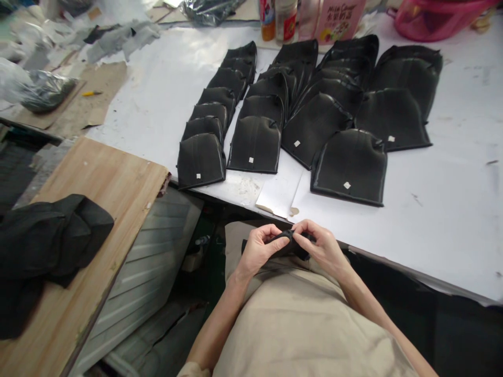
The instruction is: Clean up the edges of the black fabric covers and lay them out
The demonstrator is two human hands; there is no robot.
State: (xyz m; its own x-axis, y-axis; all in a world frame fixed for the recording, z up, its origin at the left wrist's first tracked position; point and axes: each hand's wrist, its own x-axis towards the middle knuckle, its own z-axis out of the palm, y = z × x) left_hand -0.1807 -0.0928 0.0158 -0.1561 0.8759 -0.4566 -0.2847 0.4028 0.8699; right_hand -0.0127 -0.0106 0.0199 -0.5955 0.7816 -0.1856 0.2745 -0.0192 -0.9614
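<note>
A small black fabric piece is held over my lap, just below the white table's front edge. My left hand grips its left end with curled fingers. My right hand pinches its right end, fingertips pressed on the top edge. Most of the piece is hidden between the two hands. On the table above lie several black shaped fabric pieces in overlapping rows, each with a small white tag.
A wooden side board stands at the left with a heap of black fabric on it. Bottles, a pink carton and a pink basket sit at the table's far edge. Scraps and plastic bags lie far left.
</note>
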